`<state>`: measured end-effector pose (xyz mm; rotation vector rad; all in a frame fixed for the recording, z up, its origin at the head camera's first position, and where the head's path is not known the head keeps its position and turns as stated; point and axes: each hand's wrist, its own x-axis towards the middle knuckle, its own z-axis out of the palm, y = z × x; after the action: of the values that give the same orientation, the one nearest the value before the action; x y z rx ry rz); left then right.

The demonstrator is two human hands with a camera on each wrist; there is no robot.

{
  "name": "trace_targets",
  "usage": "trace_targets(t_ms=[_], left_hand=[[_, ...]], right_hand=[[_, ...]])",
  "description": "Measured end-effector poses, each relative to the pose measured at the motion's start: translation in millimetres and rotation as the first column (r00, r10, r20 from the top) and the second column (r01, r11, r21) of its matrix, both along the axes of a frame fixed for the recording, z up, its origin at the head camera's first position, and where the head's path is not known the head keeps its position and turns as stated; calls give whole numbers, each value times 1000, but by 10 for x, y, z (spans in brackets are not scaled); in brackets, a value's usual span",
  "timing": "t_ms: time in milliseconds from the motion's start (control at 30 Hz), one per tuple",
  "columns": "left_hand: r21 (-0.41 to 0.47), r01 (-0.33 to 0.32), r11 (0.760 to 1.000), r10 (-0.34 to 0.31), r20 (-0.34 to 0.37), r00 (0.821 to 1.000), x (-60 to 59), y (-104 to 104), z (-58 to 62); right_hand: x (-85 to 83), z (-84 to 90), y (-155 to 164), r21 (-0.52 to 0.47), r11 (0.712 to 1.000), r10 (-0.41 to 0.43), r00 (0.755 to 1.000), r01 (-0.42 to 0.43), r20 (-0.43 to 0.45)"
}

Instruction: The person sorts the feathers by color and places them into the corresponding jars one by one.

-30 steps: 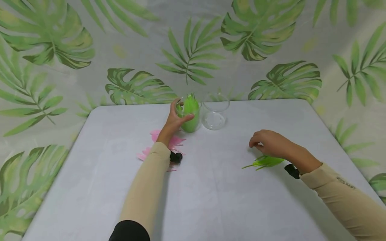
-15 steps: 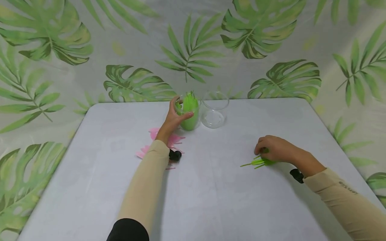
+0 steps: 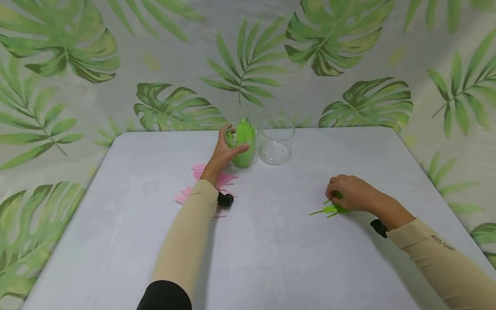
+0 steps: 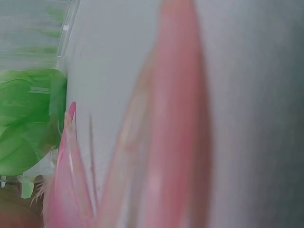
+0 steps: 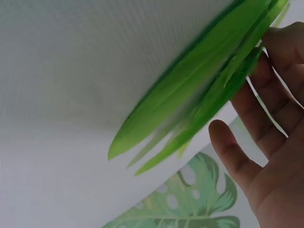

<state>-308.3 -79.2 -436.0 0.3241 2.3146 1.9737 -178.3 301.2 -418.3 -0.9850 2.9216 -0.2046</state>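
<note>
My left hand (image 3: 224, 156) grips a clear cup (image 3: 254, 151) near the table's far edge, thumb along its near side. Green feathers (image 3: 244, 140) stand upright inside it, quill tips up. At the right, my right hand (image 3: 356, 193) pinches a green feather (image 5: 232, 78) between thumb and fingertip, its broad end hanging toward the wrist. Other green feathers (image 3: 331, 209) lie under that hand, thin quills pointing left. Beneath my left forearm are pink feathers (image 3: 224, 178), partly hidden by the sleeve; in the left wrist view a pink feather (image 4: 175, 123) looms close and blurred.
A second clear cup (image 3: 276, 153) stands right beside the first, with nothing in it. Both are on a white-covered table (image 3: 279, 241), near its back edge. Behind hangs a leaf-patterned cloth (image 3: 248, 51).
My right hand has come down and slightly right onto the green feathers, and its fingers now pinch one. The left hand keeps its grip on the cup.
</note>
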Motion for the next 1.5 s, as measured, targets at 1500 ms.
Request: trace_targets(t_ms=[1500], left_hand=[[-3,20,1000,-20,2,1000,-21,-8,107]], right_hand=[[-411,931,-358,-408,911,-68,951,-63,-300]])
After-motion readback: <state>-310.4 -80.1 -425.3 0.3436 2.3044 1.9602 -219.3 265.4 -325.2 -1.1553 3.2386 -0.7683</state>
